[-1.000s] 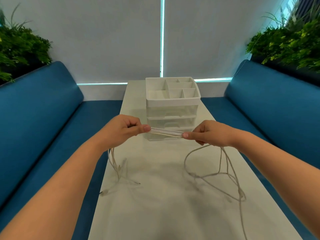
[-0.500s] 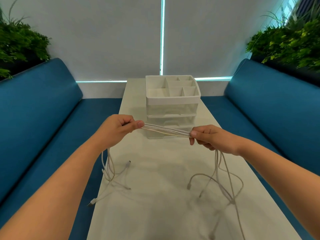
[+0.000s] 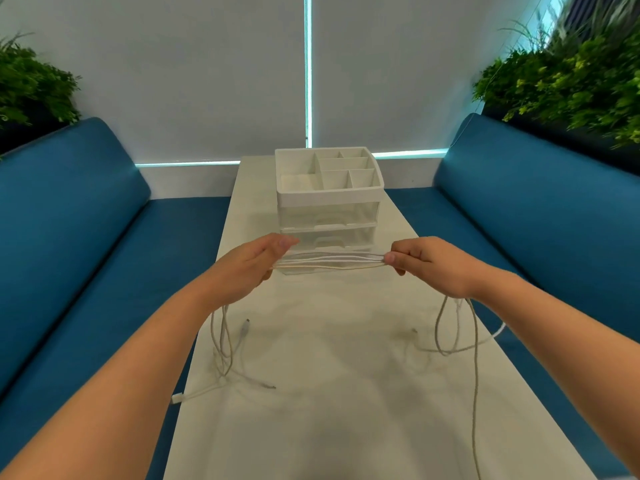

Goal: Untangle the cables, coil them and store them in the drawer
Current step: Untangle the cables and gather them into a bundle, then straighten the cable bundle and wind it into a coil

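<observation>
Clearly early: left hand [image 3: 247, 268] and right hand [image 3: 433, 263] pinch the cables [image 3: 329, 263] taut at table centre; ends dangle uncoiled, drawer [image 3: 327, 242] at twelve o'clock shut.

This looks like an office lounge or café booth: two blue padded benches [image 3: 69, 216] face each other at left and right across a narrow white table [image 3: 329, 375], with planter greenery [image 3: 568, 81] behind the seatbacks and drawn roller blinds [image 3: 207, 71] at the top centre.
</observation>
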A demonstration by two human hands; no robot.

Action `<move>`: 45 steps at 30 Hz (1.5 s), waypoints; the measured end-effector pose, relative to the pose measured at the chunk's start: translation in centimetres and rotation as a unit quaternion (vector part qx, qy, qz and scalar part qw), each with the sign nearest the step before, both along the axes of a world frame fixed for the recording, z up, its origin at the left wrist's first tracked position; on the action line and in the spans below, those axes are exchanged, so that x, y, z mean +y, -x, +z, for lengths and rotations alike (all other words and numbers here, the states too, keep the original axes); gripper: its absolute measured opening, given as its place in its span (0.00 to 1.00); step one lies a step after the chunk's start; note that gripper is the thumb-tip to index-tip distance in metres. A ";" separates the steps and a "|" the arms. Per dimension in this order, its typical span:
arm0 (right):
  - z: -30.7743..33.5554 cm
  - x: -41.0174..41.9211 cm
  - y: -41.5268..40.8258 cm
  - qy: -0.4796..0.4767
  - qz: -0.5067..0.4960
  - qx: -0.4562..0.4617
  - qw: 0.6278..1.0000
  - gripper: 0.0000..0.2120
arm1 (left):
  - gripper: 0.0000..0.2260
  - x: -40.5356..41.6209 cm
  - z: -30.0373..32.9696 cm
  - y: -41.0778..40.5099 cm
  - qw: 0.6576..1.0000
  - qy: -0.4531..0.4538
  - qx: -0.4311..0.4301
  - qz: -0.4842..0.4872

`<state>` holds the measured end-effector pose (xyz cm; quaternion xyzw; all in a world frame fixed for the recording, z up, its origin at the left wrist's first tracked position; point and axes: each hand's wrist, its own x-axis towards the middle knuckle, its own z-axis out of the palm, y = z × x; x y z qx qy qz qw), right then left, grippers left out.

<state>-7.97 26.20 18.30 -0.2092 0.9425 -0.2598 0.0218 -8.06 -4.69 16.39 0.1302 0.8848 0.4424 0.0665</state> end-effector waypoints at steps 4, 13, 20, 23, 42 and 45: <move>1.3 0.7 0.0 0.005 0.010 0.025 1.000 0.17 | 0.21 1.4 0.4 0.0 0.999 0.043 0.029 0.003; 3.4 1.0 1.5 0.008 0.026 0.058 0.998 0.18 | 0.16 4.5 -0.8 2.4 0.972 0.192 0.129 0.035; 3.5 0.3 2.6 -0.005 0.053 0.028 0.998 0.14 | 0.11 14.3 2.6 1.6 0.977 -0.019 0.209 0.046; 3.8 0.4 2.6 -0.008 0.071 -0.007 0.997 0.12 | 0.24 17.0 3.2 1.1 0.987 0.029 0.155 0.038; 4.3 4.6 2.6 0.176 0.012 0.049 0.983 0.14 | 0.24 17.1 8.4 2.4 0.988 0.032 0.145 0.035; 4.4 3.0 1.8 0.180 -0.058 0.146 0.971 0.17 | 0.24 16.6 8.5 2.4 0.990 0.054 0.123 0.041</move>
